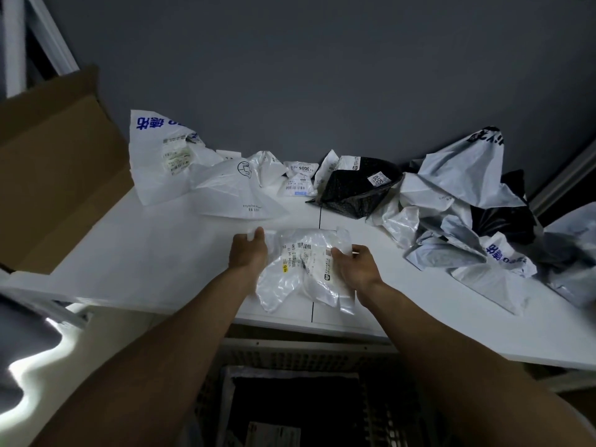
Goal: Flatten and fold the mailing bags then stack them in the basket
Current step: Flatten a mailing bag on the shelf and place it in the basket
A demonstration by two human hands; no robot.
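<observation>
Pinching the crumpled white mailing bag (303,269) at its far corners with your left hand (247,253) and right hand (354,266), you hold it taut above the table (154,253) to flatten it; the basket (300,359) waits below

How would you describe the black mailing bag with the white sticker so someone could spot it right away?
Start at the white table against the grey wall and look along its back edge, right of the table's centre seam. There lies the crumpled black plastic mailing bag, between small white labelled packets and a heap of pale grey bags. Among its neighbours it alone is black with a white sticker reading 3270.
</observation>
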